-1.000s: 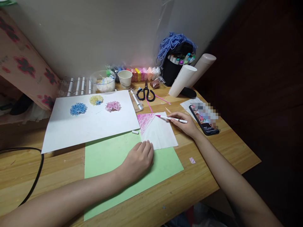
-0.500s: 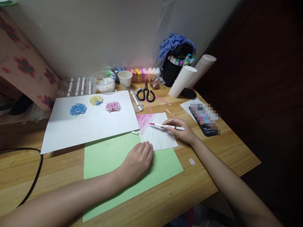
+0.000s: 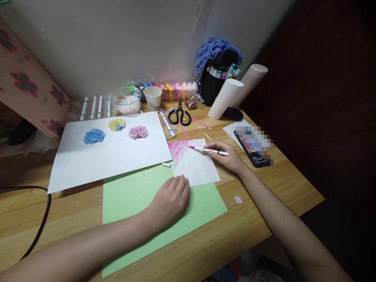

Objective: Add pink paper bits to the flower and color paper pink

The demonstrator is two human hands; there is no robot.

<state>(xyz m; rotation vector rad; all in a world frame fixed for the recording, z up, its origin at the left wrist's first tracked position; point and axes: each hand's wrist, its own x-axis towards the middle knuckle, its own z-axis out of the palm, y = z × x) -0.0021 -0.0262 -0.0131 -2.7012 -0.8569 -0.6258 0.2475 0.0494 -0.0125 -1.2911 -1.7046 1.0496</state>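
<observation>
My right hand (image 3: pixel 227 156) grips a white marker with a pink tip (image 3: pixel 209 150), the tip touching the small white sheet (image 3: pixel 197 166) at the edge of its pink-hatched triangle (image 3: pixel 179 149). My left hand (image 3: pixel 172 197) lies knuckles up with fingers curled, on the green paper (image 3: pixel 132 203), its fingertips pressing the small sheet's lower left corner. A white marker cap (image 3: pixel 166 165) lies beside the sheet.
A large white sheet (image 3: pixel 88 158) carries blue, yellow and pink fluffy clusters. Behind are scissors (image 3: pixel 179 115), a paper cup (image 3: pixel 153 97), a clear bowl (image 3: pixel 125 101), coloured clay packs, a black marker holder (image 3: pixel 216 84), two paper rolls, a phone (image 3: pixel 252 150). A black cable (image 3: pixel 38 231) runs left.
The marker tip swept left and down across the pink hatching, then back up to the right. My left hand stayed in place.
</observation>
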